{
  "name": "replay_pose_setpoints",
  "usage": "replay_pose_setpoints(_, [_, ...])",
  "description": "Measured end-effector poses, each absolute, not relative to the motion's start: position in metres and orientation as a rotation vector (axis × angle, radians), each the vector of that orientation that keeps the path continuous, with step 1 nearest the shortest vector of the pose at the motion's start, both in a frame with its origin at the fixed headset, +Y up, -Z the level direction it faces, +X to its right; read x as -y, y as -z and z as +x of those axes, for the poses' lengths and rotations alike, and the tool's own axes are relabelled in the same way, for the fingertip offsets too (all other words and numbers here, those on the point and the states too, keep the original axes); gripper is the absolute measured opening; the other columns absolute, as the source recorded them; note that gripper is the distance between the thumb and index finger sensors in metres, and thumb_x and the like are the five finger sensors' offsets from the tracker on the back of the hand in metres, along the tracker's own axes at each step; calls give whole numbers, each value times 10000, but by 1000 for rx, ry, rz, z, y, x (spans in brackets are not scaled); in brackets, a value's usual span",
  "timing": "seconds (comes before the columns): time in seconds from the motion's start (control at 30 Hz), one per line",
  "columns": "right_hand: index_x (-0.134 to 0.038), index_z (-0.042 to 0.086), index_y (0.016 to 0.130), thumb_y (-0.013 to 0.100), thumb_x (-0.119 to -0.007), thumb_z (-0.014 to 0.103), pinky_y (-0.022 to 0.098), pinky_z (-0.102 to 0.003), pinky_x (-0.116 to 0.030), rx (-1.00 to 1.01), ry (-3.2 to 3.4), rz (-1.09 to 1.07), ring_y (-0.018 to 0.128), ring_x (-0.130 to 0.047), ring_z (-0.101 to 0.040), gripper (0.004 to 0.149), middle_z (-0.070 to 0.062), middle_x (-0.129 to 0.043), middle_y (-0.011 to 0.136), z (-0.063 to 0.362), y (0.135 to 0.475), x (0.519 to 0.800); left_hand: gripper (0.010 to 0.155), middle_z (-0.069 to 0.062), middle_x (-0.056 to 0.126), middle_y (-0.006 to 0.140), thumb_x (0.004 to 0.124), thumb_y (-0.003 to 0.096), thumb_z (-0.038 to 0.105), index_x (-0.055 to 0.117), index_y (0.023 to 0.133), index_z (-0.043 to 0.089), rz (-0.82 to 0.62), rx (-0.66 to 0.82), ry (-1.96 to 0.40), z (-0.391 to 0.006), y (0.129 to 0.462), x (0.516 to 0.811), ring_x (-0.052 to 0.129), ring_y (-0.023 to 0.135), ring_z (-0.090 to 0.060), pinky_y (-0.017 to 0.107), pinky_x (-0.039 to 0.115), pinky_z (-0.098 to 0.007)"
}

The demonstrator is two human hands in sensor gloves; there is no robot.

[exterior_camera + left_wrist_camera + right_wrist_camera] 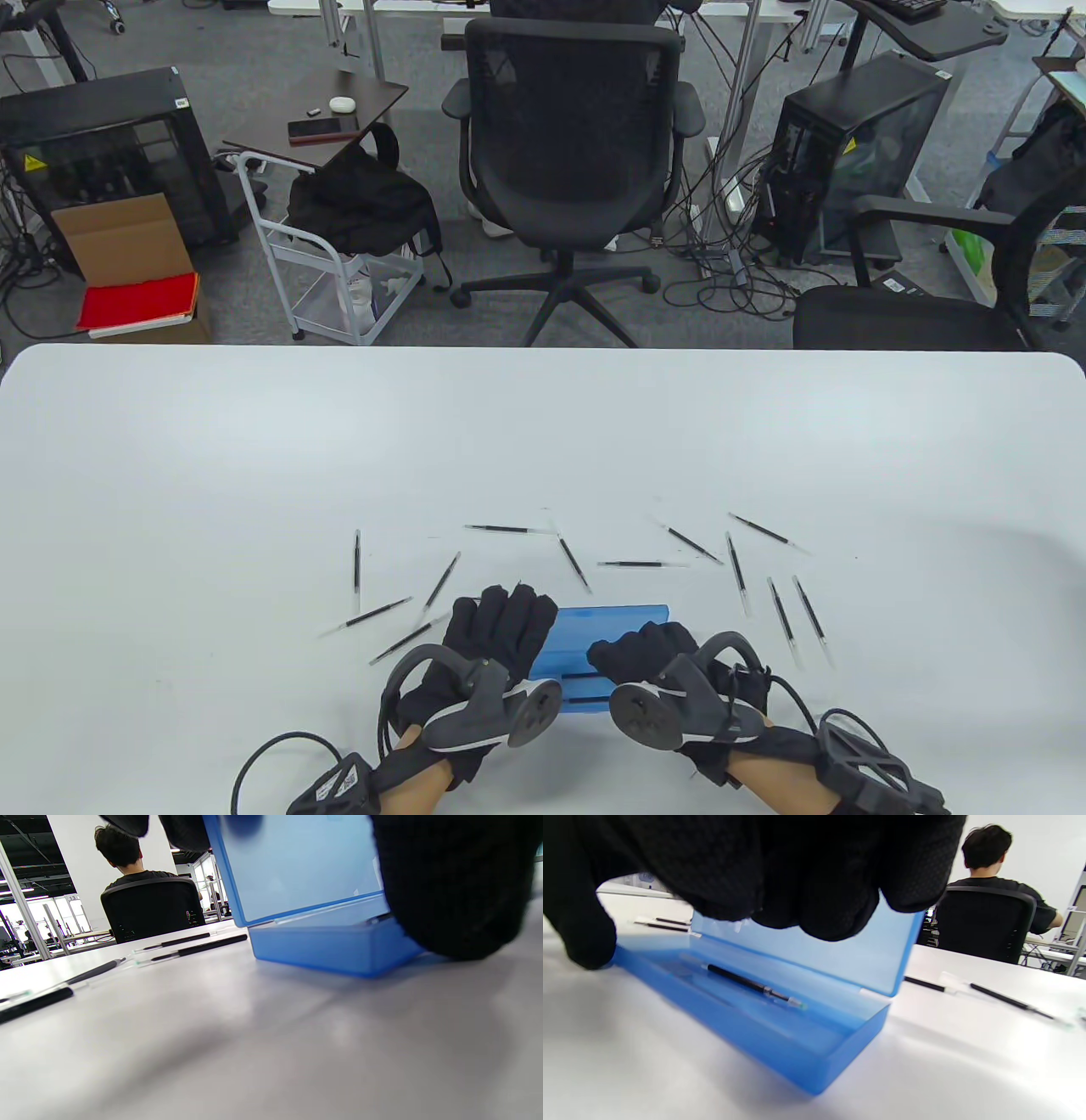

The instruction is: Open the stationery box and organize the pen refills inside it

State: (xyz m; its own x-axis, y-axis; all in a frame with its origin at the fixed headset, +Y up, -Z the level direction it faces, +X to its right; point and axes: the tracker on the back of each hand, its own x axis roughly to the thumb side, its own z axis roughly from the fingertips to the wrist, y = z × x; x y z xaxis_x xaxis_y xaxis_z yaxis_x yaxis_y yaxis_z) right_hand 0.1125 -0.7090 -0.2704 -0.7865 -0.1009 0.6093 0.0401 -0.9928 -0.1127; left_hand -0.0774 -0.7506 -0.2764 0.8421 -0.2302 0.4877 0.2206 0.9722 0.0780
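A translucent blue stationery box (612,626) lies near the table's front edge with its lid (814,955) raised. My left hand (506,618) grips its left end, with the fingers behind the lid and the thumb (449,887) in front by the base (326,948). My right hand (635,650) holds the right part: the fingers (814,882) curl over the lid's top edge and the thumb (585,935) touches the base's front wall. One black pen refill (746,983) lies inside the base (780,1046). Several refills (738,573) are scattered on the table around the box.
Loose refills lie left of the box (441,581) and right of it (810,609), with more beyond it (575,564). The white table (254,441) ends at a far edge, with office chairs (577,153) behind. A seated person (988,861) shows in the wrist views.
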Motion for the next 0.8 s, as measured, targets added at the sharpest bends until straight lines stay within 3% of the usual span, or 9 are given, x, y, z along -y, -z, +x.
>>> replay_pose_setpoints(0.2, [-755, 179, 974, 444, -904, 333, 629, -564, -816, -192, 2969, -742, 658, -1019, -276, 572, -45, -1003, 766, 155, 283, 685, 1223, -176, 226, 1262, 870, 314, 636, 130, 1155, 144, 20, 517, 239, -77, 276, 751, 429, 1136, -496, 802, 455, -660])
replay_pose_setpoints(0.37, [-747, 160, 987, 448, -908, 328, 628, -579, -815, -119, 2991, -468, 681, -1017, -299, 588, -70, -997, 792, 194, 299, 683, 1226, -176, 223, 1262, 871, 314, 637, 129, 1156, 145, 15, 515, 232, -77, 277, 751, 427, 1135, -499, 802, 452, -662])
replay_pose_setpoints(0.57, [-740, 140, 995, 442, -926, 316, 628, -591, -805, 32, 3055, -88, 695, -1009, -320, 609, -92, -988, 809, 240, 314, 698, 1227, -178, 228, 1262, 873, 313, 636, 133, 1156, 141, 17, 514, 236, -77, 277, 751, 429, 1135, -498, 800, 456, -663])
replay_pose_setpoints(0.8, [-730, 121, 1006, 435, -933, 325, 625, -599, -797, 164, 3023, 114, 700, -1002, -332, 639, -110, -981, 818, 250, 324, 729, 1226, -180, 228, 1261, 873, 314, 637, 132, 1156, 141, 19, 514, 237, -77, 277, 751, 430, 1134, -500, 800, 456, -663])
